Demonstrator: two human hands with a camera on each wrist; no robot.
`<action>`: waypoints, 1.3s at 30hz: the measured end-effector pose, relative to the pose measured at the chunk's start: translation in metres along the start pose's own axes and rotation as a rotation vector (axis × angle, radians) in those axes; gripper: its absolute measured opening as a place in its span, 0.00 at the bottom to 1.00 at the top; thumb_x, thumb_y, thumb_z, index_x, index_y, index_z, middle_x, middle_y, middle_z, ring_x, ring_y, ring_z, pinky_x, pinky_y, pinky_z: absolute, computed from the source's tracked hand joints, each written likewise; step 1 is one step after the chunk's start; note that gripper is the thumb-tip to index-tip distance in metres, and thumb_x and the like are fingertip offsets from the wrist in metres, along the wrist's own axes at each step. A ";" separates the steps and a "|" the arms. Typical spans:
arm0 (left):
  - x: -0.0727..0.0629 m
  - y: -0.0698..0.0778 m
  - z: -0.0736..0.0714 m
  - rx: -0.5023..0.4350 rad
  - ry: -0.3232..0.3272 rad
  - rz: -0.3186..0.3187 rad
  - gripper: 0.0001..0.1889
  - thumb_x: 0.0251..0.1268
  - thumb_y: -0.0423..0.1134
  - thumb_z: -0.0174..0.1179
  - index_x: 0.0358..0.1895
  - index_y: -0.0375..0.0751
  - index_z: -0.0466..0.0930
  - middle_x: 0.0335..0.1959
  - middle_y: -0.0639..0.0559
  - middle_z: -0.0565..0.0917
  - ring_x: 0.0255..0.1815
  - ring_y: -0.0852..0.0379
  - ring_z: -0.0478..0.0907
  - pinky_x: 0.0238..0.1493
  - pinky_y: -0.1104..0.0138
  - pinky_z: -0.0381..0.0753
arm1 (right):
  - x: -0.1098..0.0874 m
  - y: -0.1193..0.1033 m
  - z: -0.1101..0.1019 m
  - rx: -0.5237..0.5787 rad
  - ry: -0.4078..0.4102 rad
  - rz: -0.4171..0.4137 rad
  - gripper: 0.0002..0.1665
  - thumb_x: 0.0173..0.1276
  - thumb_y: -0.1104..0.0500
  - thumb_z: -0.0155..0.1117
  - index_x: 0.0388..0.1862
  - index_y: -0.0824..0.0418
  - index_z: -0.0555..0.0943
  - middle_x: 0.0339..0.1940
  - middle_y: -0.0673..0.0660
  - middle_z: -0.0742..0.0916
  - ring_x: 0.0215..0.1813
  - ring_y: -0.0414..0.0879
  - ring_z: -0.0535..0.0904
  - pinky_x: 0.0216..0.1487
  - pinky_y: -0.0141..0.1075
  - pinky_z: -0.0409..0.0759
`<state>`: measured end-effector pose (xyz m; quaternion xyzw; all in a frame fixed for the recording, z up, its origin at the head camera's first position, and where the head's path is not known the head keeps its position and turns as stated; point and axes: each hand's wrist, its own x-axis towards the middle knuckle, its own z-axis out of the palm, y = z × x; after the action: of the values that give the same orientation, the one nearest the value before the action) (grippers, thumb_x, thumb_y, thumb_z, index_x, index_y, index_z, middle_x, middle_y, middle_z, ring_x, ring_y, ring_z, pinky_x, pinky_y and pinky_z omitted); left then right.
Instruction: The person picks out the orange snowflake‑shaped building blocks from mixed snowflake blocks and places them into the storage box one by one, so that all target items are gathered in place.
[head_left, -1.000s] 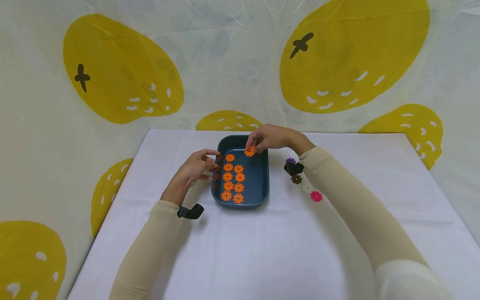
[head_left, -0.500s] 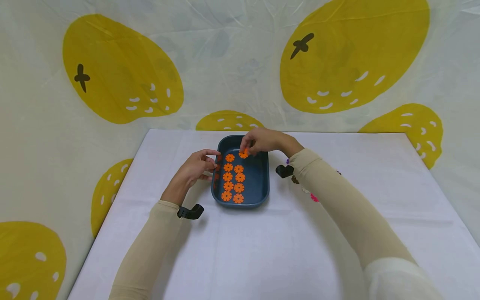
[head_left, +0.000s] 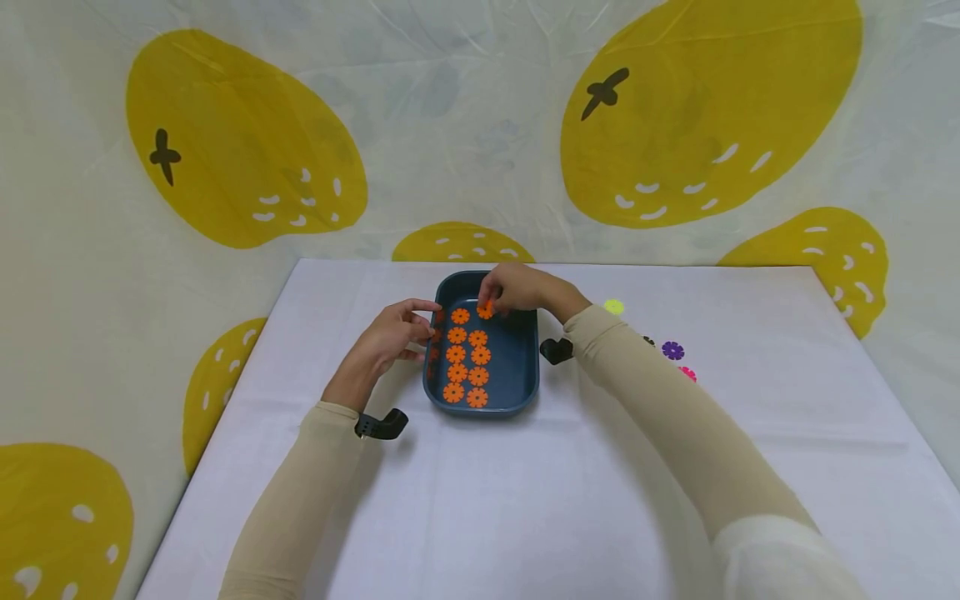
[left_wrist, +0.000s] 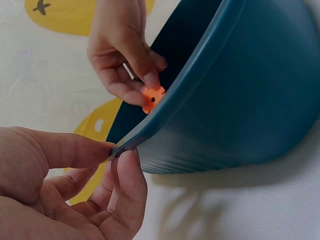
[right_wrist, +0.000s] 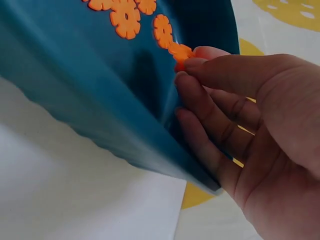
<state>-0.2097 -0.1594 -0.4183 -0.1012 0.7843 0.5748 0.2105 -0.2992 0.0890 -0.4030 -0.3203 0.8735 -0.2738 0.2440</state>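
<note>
A dark blue rectangular tray (head_left: 517,367) with rounded corners stands on the white table. On its floor, orange notched discs (head_left: 457,354) like flat flowers lie in two columns along the left side. My left hand (head_left: 392,333) pinches the tray's left rim between thumb and fingers, as the left wrist view shows. Reaching over the far right part of the tray, my right hand (head_left: 520,286) pinches another orange disc (left_wrist: 153,99) by its edge. In the right wrist view that held disc (right_wrist: 181,54) is at the edge of a disc (right_wrist: 162,31) lying on the floor.
Right of the tray, partly hidden by my right sleeve, lie loose discs: yellow (head_left: 613,307), purple (head_left: 672,351), pink (head_left: 687,374) and a dark one (head_left: 648,340). A cloth backdrop (head_left: 465,125) with yellow fruit prints rises behind the table (head_left: 450,517).
My right hand has moved left and slightly lower with the orange disc, to beside the top disc of the left column. My left hand has stayed at the rim.
</note>
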 end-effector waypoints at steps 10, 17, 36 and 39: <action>0.000 -0.001 0.000 -0.002 -0.002 0.005 0.22 0.72 0.28 0.56 0.64 0.52 0.77 0.46 0.45 0.75 0.46 0.46 0.79 0.34 0.61 0.85 | 0.002 -0.009 0.006 -0.018 0.007 0.047 0.11 0.70 0.69 0.61 0.48 0.62 0.86 0.39 0.57 0.87 0.36 0.48 0.83 0.41 0.37 0.82; -0.001 0.000 0.001 -0.002 0.003 0.006 0.22 0.72 0.27 0.56 0.64 0.52 0.77 0.46 0.45 0.75 0.46 0.47 0.78 0.33 0.61 0.85 | 0.004 -0.010 0.009 -0.049 -0.021 0.067 0.11 0.72 0.68 0.62 0.49 0.62 0.86 0.41 0.57 0.89 0.36 0.47 0.83 0.42 0.37 0.83; -0.002 0.002 0.002 0.002 0.001 0.009 0.21 0.74 0.28 0.55 0.64 0.53 0.77 0.46 0.45 0.75 0.46 0.47 0.78 0.34 0.61 0.85 | 0.002 -0.009 0.003 -0.099 -0.119 0.052 0.16 0.72 0.68 0.62 0.57 0.65 0.83 0.53 0.61 0.87 0.44 0.49 0.87 0.48 0.37 0.85; -0.002 0.002 0.001 0.000 0.000 0.011 0.21 0.73 0.28 0.55 0.64 0.53 0.77 0.46 0.45 0.75 0.46 0.47 0.79 0.34 0.61 0.85 | 0.001 -0.008 0.001 -0.115 -0.116 0.052 0.17 0.72 0.68 0.63 0.58 0.65 0.82 0.55 0.62 0.86 0.44 0.49 0.87 0.49 0.38 0.85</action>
<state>-0.2079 -0.1579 -0.4161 -0.0966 0.7849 0.5758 0.2075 -0.2958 0.0827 -0.3985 -0.3263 0.8801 -0.1977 0.2825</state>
